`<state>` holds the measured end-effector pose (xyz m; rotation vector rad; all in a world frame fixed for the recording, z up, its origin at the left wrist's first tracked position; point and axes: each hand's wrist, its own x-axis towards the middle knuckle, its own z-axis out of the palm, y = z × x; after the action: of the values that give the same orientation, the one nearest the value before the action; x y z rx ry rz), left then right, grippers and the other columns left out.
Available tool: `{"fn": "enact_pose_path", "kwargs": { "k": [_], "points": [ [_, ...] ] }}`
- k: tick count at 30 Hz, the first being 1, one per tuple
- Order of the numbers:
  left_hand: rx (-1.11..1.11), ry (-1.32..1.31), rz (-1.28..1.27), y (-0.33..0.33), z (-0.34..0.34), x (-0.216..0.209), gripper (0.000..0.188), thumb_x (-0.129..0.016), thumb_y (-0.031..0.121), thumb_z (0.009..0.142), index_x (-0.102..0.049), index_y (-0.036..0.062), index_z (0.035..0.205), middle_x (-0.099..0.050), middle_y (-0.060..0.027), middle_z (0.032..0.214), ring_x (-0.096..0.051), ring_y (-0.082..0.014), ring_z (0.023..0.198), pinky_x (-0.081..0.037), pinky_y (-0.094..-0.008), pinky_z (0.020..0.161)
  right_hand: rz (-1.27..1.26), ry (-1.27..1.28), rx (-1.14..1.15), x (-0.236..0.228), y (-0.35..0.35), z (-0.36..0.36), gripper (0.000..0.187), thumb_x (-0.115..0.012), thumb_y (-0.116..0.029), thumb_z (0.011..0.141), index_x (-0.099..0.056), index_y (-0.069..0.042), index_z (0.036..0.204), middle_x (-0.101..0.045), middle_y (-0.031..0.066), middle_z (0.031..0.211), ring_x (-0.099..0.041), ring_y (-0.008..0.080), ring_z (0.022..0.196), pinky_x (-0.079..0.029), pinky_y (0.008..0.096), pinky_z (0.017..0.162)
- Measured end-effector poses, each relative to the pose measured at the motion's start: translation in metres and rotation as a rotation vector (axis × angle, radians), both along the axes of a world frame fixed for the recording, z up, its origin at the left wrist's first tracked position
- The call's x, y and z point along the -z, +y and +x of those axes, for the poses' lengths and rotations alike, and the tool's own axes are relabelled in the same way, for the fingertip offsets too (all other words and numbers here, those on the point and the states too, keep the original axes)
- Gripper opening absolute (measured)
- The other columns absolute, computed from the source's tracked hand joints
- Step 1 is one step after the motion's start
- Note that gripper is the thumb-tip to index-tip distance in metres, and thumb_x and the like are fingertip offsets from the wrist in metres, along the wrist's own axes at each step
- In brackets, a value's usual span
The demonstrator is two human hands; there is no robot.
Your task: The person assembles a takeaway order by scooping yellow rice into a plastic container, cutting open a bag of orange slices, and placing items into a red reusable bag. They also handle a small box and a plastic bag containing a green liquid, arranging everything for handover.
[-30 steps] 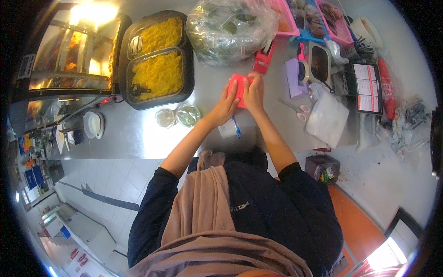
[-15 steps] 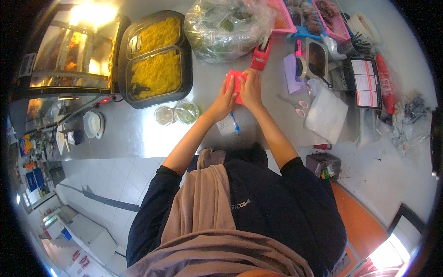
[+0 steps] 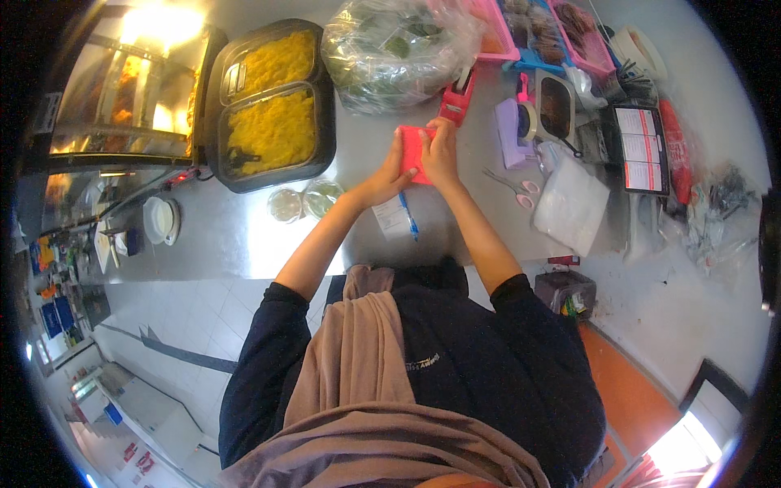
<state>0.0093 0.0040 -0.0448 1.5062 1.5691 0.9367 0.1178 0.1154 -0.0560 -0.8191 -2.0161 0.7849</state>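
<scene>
A flat, bright pink-red rectangular piece [image 3: 413, 153] lies between my two hands over the steel counter; it could be a folded wrapper or packet, but I cannot tell which. My left hand [image 3: 386, 177] grips its left edge, with the thumb across the lower part. Along the right edge my right hand [image 3: 440, 156] closes on it, fingers near the upper corner. Just beyond sits a red tape dispenser [image 3: 455, 104]. Below my left hand, a small white paper [image 3: 392, 218] lies beside a blue pen [image 3: 409, 216].
Black trays of yellow food [image 3: 272, 134] stand left, beyond two clear round tubs [image 3: 285, 205]. A clear bag of greens [image 3: 399, 53] is at the back. To the right are scissors [image 3: 514, 189], plastic bags [image 3: 572, 205], a purple box [image 3: 511, 134] and pink baskets [image 3: 587, 45].
My left hand has shifted slightly down and left on the pink-red piece, its thumb now lower. More of the piece's surface and of the white paper shows.
</scene>
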Motion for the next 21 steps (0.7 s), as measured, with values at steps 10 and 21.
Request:
{"fn": "enact_pose_path", "kwargs": {
  "k": [10, 21],
  "points": [
    [-0.006, 0.026, 0.02, 0.002, 0.005, -0.003, 0.084, -0.048, 0.018, 0.091, 0.021, -0.0005, 0.136, 0.01, -0.0237, 0.146, 0.005, -0.0287, 0.137, -0.004, -0.035, 0.111, -0.064, -0.046, -0.006, -0.01, 0.0, -0.001, 0.023, -0.057, -0.007, 0.082, -0.042, 0.0, 0.098, -0.047, 0.0179, 0.099, -0.047, 0.0349, 0.095, -0.038, 0.0412, 0.085],
    [-0.374, -0.31, 0.063, -0.025, 0.037, -0.022, 0.085, -0.053, 0.023, 0.09, 0.013, -0.0021, 0.138, -0.005, -0.0235, 0.145, -0.019, -0.0336, 0.133, -0.024, -0.0374, 0.106, -0.497, 0.243, 0.1, 0.014, 0.023, 0.032, 0.034, -0.055, -0.027, 0.089, -0.047, -0.001, 0.109, -0.053, 0.014, 0.103, -0.053, 0.027, 0.093, -0.042, 0.0359, 0.082]
  ]
}}
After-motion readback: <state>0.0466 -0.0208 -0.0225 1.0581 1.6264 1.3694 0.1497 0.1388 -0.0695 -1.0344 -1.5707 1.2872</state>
